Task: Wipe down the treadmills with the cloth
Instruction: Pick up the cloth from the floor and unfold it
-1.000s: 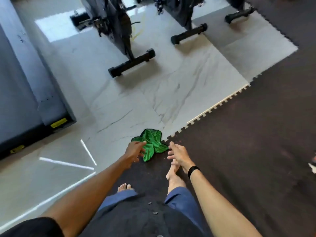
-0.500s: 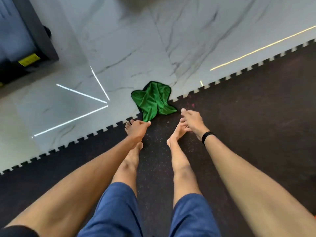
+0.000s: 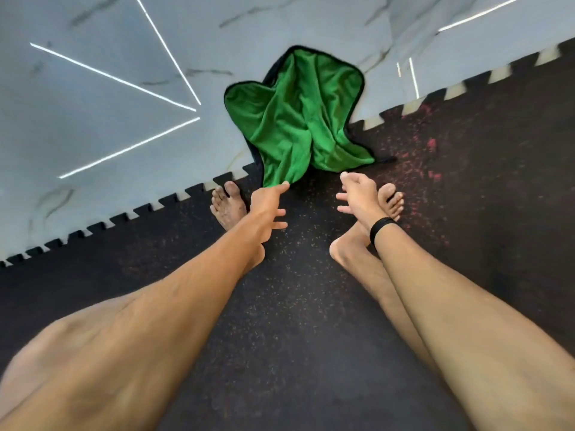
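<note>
A crumpled green cloth (image 3: 298,119) lies on the floor, half on the pale marble tiles and half on the dark rubber mat. My left hand (image 3: 269,203) reaches down to it, and its forefinger tip touches the cloth's nearest corner while the other fingers are spread. My right hand (image 3: 357,194), with a black band on the wrist, hovers just short of the cloth's right corner with fingers spread and holds nothing. No treadmill is in view.
My two bare feet (image 3: 228,206) (image 3: 389,200) stand on the dark speckled rubber mat (image 3: 295,306) right behind the hands. The mat's toothed edge (image 3: 155,202) meets the glossy marble floor (image 3: 93,119), which reflects bright light strips.
The view has dropped closer to the floor, so the treadmill corner has left the frame. My left hand moved forward from above my foot to the cloth's near corner. The cloth lies as before.
</note>
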